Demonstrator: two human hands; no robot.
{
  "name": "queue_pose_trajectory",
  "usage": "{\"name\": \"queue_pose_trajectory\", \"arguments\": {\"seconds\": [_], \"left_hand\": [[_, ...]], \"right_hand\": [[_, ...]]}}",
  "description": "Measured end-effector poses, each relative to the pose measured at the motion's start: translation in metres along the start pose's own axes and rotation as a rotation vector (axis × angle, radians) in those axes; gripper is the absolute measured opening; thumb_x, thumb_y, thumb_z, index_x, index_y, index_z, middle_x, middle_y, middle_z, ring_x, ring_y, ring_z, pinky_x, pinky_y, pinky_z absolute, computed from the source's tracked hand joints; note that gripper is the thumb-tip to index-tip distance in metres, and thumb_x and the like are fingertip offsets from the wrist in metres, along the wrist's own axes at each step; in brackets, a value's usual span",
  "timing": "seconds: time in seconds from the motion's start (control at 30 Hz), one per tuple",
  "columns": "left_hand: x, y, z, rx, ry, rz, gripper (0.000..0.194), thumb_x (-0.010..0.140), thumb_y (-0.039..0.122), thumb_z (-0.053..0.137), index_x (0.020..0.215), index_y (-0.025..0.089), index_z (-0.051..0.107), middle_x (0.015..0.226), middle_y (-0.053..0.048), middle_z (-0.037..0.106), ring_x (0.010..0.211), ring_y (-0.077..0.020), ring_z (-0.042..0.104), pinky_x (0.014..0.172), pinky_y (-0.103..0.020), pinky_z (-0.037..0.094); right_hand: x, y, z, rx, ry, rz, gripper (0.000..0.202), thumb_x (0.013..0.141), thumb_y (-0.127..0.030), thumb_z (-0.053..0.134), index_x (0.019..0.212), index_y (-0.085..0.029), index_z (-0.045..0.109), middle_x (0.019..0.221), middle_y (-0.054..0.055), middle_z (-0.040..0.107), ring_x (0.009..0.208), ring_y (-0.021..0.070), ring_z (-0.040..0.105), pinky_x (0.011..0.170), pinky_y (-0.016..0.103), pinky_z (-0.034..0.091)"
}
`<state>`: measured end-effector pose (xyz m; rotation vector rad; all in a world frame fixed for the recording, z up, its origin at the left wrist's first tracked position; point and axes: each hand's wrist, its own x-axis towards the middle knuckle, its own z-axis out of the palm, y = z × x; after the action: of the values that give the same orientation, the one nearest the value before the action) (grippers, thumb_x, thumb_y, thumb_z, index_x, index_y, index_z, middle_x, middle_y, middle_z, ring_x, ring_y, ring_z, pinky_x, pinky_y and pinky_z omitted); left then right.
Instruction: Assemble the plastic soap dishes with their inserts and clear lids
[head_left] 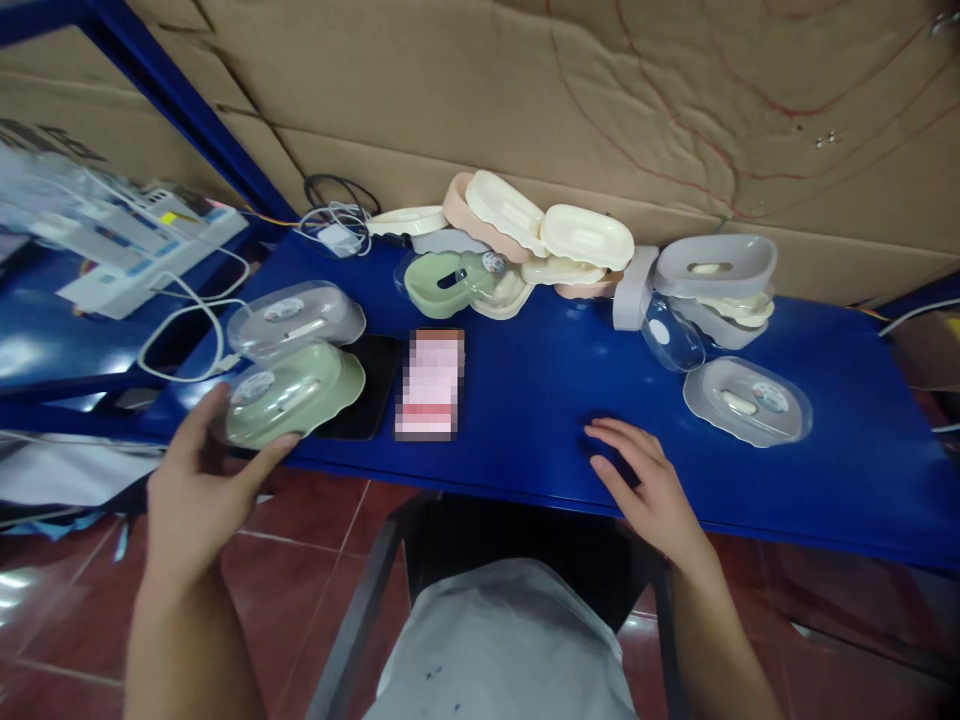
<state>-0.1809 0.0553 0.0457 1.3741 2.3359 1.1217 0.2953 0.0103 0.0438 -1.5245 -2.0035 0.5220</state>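
Observation:
At the left of the table, my left hand (202, 480) has its thumb and fingers around the near left end of a green soap dish (341, 378) with a clear lid and a round sticker. Right behind it lies a grey soap dish (345, 318), also under a clear lid. The green dish overlaps a flat black object (367, 395). My right hand (641, 480) is over the front of the blue table, fingers apart and holding nothing. To its right sits another lidded grey soap dish (739, 400).
A phone (430, 385) lies mid-table. Behind it are piled cream, pink and green soap dish parts (589, 237). Grey parts (716, 265) and a clear lid (673, 333) are at back right. A power strip (150, 265) and white cables (202, 310) are at left; cardboard (487, 90) stands behind.

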Motion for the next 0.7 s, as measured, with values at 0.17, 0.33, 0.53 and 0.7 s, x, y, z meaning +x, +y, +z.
{"name": "queue_pose_trajectory", "arguments": {"seconds": [0.17, 0.33, 0.53, 0.7], "left_hand": [[0.014, 0.006, 0.022, -0.024, 0.015, 0.121, 0.092, 0.07, 0.032, 0.093, 0.156, 0.023, 0.061, 0.153, -0.01, 0.067, 0.136, -0.036, 0.069, 0.121, -0.057, 0.052], [0.024, 0.012, 0.041, 0.044, 0.019, 0.194, 0.095, 0.072, 0.03, 0.096, 0.158, 0.022, 0.057, 0.155, -0.012, 0.065, 0.127, -0.0361, 0.073, 0.112, -0.056, 0.059], [0.025, 0.016, 0.041, 0.008, 0.079, 0.174, 0.095, 0.071, 0.03, 0.097, 0.157, 0.019, 0.059, 0.151, -0.014, 0.068, 0.128, -0.036, 0.073, 0.113, -0.054, 0.059], [0.019, 0.012, 0.029, 0.017, 0.136, 0.151, 0.095, 0.069, 0.032, 0.095, 0.156, 0.015, 0.06, 0.151, -0.015, 0.067, 0.131, -0.0369, 0.071, 0.115, -0.054, 0.057]], "right_hand": [[-0.001, -0.001, 0.002, 0.022, 0.015, 0.002, 0.034, 0.11, -0.037, 0.061, 0.143, -0.035, 0.066, 0.146, 0.004, 0.07, 0.138, 0.0255, 0.064, 0.115, 0.049, 0.051], [0.0, 0.001, -0.001, 0.02, 0.014, 0.002, 0.033, 0.109, -0.037, 0.061, 0.142, -0.034, 0.067, 0.145, 0.005, 0.071, 0.137, 0.0269, 0.065, 0.114, 0.051, 0.052], [0.003, -0.03, 0.016, -0.025, 0.169, -0.162, 0.031, 0.108, -0.023, 0.06, 0.137, -0.03, 0.069, 0.134, 0.005, 0.076, 0.126, 0.0242, 0.07, 0.108, 0.047, 0.055], [0.026, -0.116, 0.088, -0.074, -0.146, -0.523, 0.036, 0.114, -0.036, 0.046, 0.142, -0.024, 0.066, 0.151, 0.003, 0.068, 0.142, 0.018, 0.059, 0.124, 0.041, 0.047]]}}
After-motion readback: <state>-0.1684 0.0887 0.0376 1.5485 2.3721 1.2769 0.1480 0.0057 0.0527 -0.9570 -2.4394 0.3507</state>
